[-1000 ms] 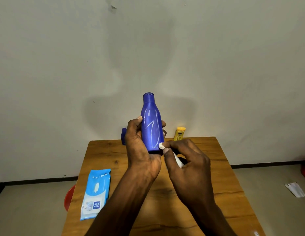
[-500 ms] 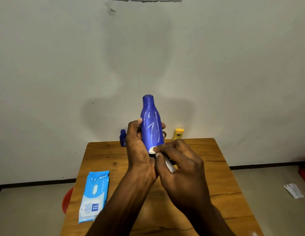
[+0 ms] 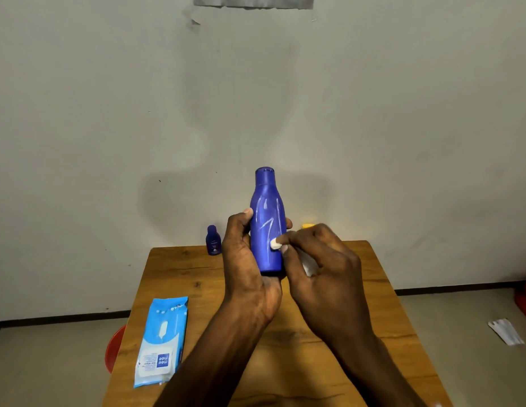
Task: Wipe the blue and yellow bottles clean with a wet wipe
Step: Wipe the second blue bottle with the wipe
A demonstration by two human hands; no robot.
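**Wiping blue bottle, mid-body**

Wooden table (image 3: 358, 292) against a plain wall. Left hand (image 3: 244, 259) grips the blue bottle (image 3: 267, 224) upright, long axis vertical, above the table. Right hand (image 3: 323, 265), just right of it, pinches a wadded wipe (image 3: 275, 244) against the bottle's lower side. Yellow bottle (image 3: 308, 226) stands behind the right hand, mostly hidden, not yet wiped by the look of it. Wipe pack (image 3: 160, 342) lies near-left, flap shut, contents unseen.

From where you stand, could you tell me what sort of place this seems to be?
Probably a plain room at home: a small wooden table against a bare grey wall, a pale floor, and toiletries like the small dark blue bottle.
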